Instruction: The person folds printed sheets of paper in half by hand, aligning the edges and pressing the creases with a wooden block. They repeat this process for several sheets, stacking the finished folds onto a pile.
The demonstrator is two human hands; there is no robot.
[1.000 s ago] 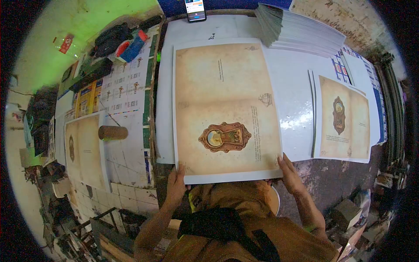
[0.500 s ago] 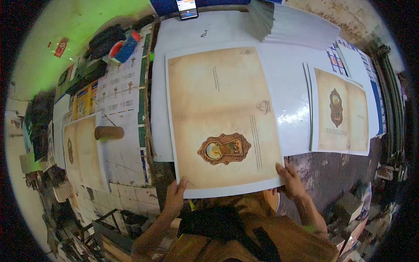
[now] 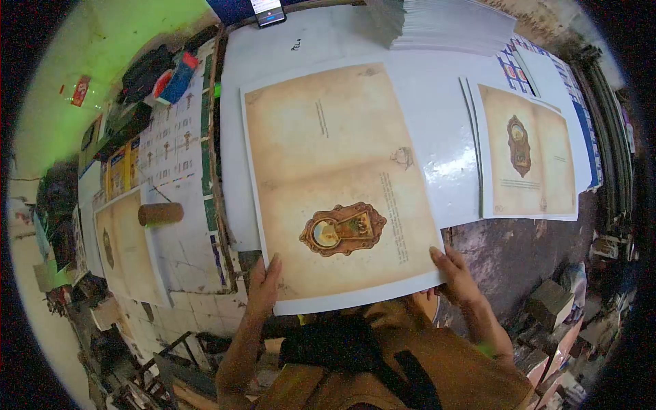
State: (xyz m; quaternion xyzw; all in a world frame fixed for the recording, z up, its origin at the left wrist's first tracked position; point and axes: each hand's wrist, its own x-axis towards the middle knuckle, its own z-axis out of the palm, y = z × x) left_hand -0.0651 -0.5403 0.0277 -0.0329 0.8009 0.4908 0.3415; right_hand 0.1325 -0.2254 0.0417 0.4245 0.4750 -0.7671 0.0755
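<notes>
A large printed sheet (image 3: 335, 164), parchment-coloured with a keyhole ornament and white margins, lies over the white board (image 3: 444, 137) with its near edge past the board's edge. My left hand (image 3: 264, 283) pinches its near left corner, thumb on top. At the near right corner, my right hand (image 3: 454, 273) grips the sheet the same way, its thumb on the printed face. The fingers under the paper are mostly hidden.
Similar printed sheets (image 3: 526, 154) lie at the right, and another one (image 3: 130, 246) at the left beside a brown roller (image 3: 160, 214). A thick stack of white paper (image 3: 451, 27) and a phone (image 3: 268, 12) are at the back. Blue-and-red tape (image 3: 176, 78) sits upper left.
The view has shifted, so the surroundings appear further left and a little higher. Both hands still hold the sheet, which looks slightly more tilted.
</notes>
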